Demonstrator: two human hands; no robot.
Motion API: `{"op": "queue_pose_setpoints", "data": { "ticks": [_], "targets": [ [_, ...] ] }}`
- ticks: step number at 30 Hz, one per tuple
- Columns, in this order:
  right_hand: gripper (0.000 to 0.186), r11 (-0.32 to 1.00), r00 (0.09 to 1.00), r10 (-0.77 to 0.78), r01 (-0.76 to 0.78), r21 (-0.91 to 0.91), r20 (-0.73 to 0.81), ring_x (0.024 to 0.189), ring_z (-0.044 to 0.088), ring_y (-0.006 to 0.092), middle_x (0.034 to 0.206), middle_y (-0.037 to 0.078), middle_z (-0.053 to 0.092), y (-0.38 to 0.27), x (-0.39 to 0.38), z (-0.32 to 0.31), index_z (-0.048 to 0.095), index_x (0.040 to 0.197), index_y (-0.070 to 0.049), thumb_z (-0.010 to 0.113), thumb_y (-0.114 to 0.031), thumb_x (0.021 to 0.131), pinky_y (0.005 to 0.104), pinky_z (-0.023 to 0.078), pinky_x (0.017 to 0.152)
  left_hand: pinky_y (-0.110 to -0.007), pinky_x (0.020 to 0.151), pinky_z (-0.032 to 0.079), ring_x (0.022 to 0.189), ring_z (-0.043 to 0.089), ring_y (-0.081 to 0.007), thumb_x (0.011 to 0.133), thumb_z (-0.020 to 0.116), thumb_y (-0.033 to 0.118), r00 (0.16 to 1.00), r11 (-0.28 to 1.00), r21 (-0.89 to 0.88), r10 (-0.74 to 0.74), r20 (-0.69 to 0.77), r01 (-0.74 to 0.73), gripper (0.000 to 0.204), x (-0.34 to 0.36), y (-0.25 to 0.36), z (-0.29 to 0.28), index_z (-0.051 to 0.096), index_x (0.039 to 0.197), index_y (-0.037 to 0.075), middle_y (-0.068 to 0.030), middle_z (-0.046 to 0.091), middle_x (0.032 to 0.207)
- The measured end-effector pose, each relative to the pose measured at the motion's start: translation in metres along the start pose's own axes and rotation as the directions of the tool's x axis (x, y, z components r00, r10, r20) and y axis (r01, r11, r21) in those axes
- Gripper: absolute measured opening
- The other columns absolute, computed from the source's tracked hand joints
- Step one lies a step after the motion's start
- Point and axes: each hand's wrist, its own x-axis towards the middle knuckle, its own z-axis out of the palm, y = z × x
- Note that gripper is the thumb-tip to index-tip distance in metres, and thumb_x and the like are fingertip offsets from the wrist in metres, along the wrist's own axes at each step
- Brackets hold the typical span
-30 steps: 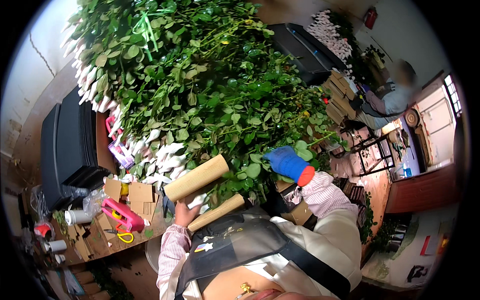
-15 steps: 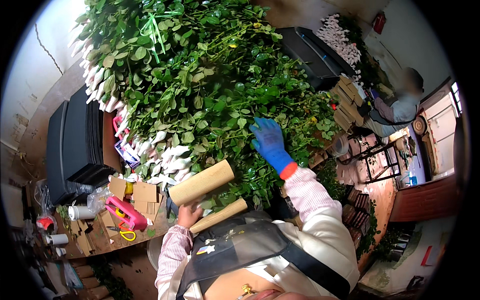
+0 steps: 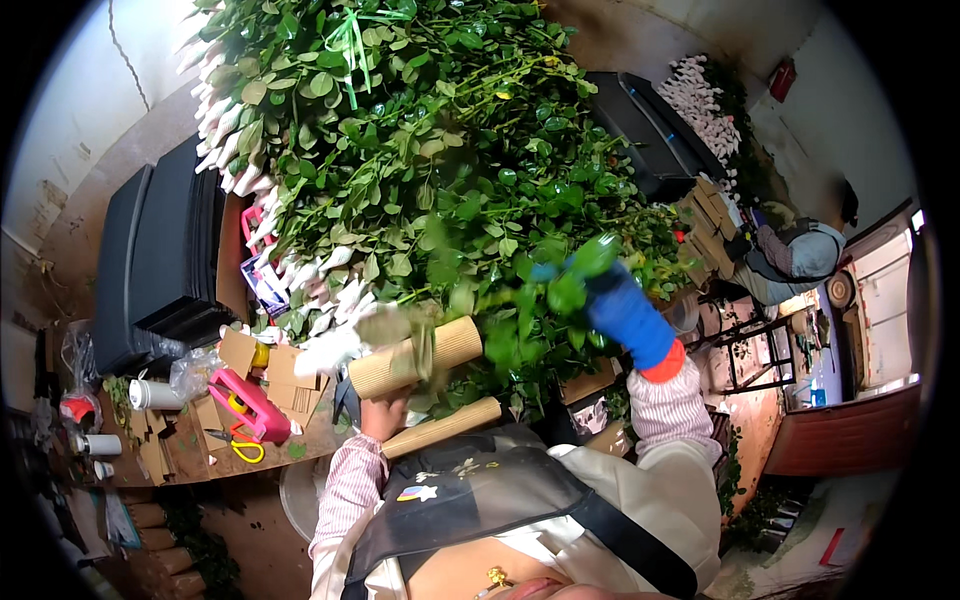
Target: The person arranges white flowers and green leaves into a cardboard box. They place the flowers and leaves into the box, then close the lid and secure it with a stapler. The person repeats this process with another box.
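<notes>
My right hand (image 3: 625,310), in a blue glove with an orange cuff, is closed around a leafy rose stem (image 3: 565,290) and smeared by motion. Blurred leaves stretch left from it, over the upper flap of tan corrugated cardboard (image 3: 415,358), toward a blurred white-sleeved bud (image 3: 330,352). Bare, my left hand (image 3: 382,416) grips the flap's lower edge, with its fingertips partly hidden. A lower cardboard flap (image 3: 445,428) lies against my dark apron. Beyond both hands spreads a large heap of leafy stems (image 3: 440,170), with white-sleeved buds (image 3: 225,130) along its left side.
Black stacked sheets (image 3: 180,250) stand at left. Near them on the table are a pink tool (image 3: 248,405), yellow-handled scissors (image 3: 245,450) and cardboard pieces (image 3: 290,380). A black box (image 3: 650,135) sits beyond the heap; another person (image 3: 805,250) is at far right.
My right hand has left the heap, moving right and toward me, and now holds a leafy stem. Blurred leaves now cross the cardboard. My left hand stays by the flap.
</notes>
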Motion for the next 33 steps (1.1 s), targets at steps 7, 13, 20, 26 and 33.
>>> {"op": "queue_pose_setpoints", "data": {
  "ticks": [7,13,20,26,33],
  "targets": [
    [0.036,1.000,0.900,0.006,0.006,-0.026,0.437,0.100,0.071,0.0331,0.111,0.012,0.074,-0.004,-0.050,0.122,0.067,0.135,-0.024,0.064,-0.022,0.099,0.0463,0.056,0.086,-0.043,0.087,0.057,0.104,0.071,-0.0353,0.087,0.080,0.015,0.968,0.966,-0.067,-0.251,-0.005,0.250,0.052,0.007,0.008,0.002,0.060,0.133,0.002,-0.0196,0.072,0.117],
    [0.034,0.926,0.801,0.341,-0.196,-0.323,0.492,0.105,0.071,0.0327,0.112,0.014,0.073,0.023,-0.020,0.162,0.068,0.131,-0.021,0.059,-0.018,0.099,0.0457,0.056,0.090,-0.039,0.088,0.057,0.104,0.073,-0.0284,0.087,0.083,0.009,0.971,0.964,-0.137,-0.236,-0.029,0.230,0.077,-0.004,-0.005,0.004,0.039,0.149,0.002,-0.0205,0.069,0.122],
    [0.034,0.921,0.666,0.335,-0.081,-0.382,0.666,0.108,0.071,0.0322,0.114,0.012,0.073,0.048,-0.003,0.182,0.071,0.127,-0.023,0.064,-0.028,0.094,0.0488,0.055,0.094,-0.037,0.082,0.058,0.092,0.077,-0.0279,0.087,0.077,0.011,0.987,0.975,-0.153,-0.162,0.017,0.163,0.026,0.008,0.023,-0.007,0.078,0.111,0.002,-0.0160,0.080,0.095],
    [0.028,0.988,0.916,0.009,-0.070,-0.136,-0.401,0.103,0.070,0.0344,0.111,0.014,0.072,0.049,0.122,0.116,0.067,0.115,-0.011,0.067,-0.027,0.092,0.0485,0.056,0.088,-0.038,0.083,0.058,0.092,0.077,-0.0278,0.087,0.076,0.010,0.976,0.969,-0.119,-0.215,0.036,0.218,0.026,0.002,0.011,-0.002,0.079,0.112,0.003,-0.0151,0.080,0.096],
    [0.025,0.929,0.991,0.136,-0.123,-0.349,0.015,0.121,0.064,0.0331,0.136,0.016,0.065,0.066,0.099,0.215,0.076,0.105,-0.004,0.069,-0.015,0.084,0.0456,0.050,0.101,-0.039,0.077,0.058,0.085,0.077,-0.0277,0.083,0.078,0.009,0.970,0.964,-0.107,-0.244,-0.002,0.242,0.024,-0.005,0.002,0.001,0.077,0.106,0.000,-0.0149,0.079,0.091]
  ]
}}
